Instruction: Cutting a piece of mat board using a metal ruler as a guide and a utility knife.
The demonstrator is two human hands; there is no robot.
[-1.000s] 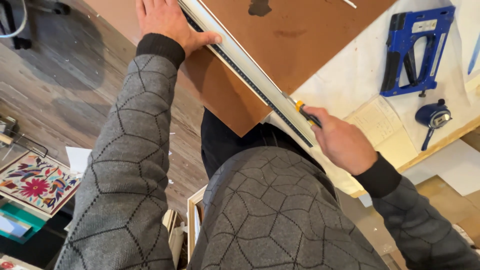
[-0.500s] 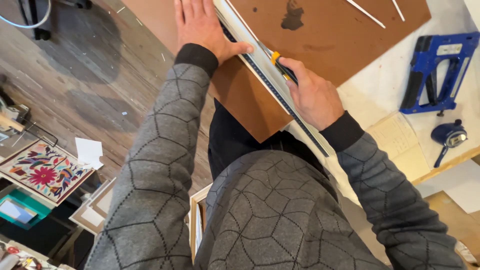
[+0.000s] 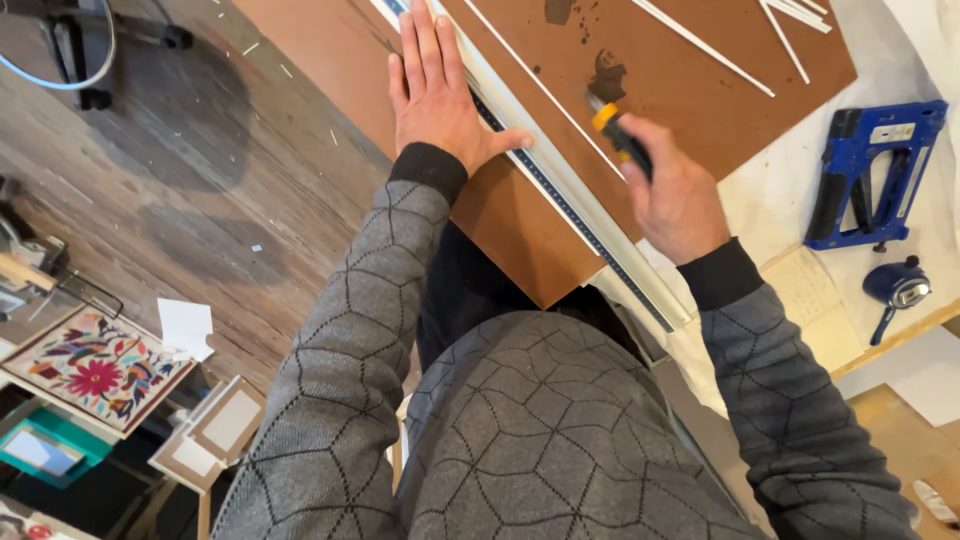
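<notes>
Two hands are at work on the brown board [image 3: 700, 110], which lies across the white-covered table [image 3: 770, 200] with one corner jutting over the edge toward your body. Your left hand [image 3: 440, 95] lies flat, fingers together and stretched out, thumb spread to the side, pressing down on the long metal straightedge [image 3: 560, 195] that runs diagonally over the board. Your right hand [image 3: 675, 195] is closed in a fist around a utility knife [image 3: 618, 135] with a yellow and black handle (the blade tip itself is too blurred to make out), and the knife sits just beside the ruler's right edge, on the board. Thin white strips [image 3: 700, 45] lie scattered on the board farther up, near a dark stain [image 3: 605, 75]. To the right, well apart from your hands, a blue staple gun [image 3: 870, 170] rests on the table covering, with a small blue tool [image 3: 895, 285] below it. On the wooden floor [image 3: 200, 200] at the left stand a floral embroidered picture [image 3: 95, 370] and a few pale frames [image 3: 215, 430].
</notes>
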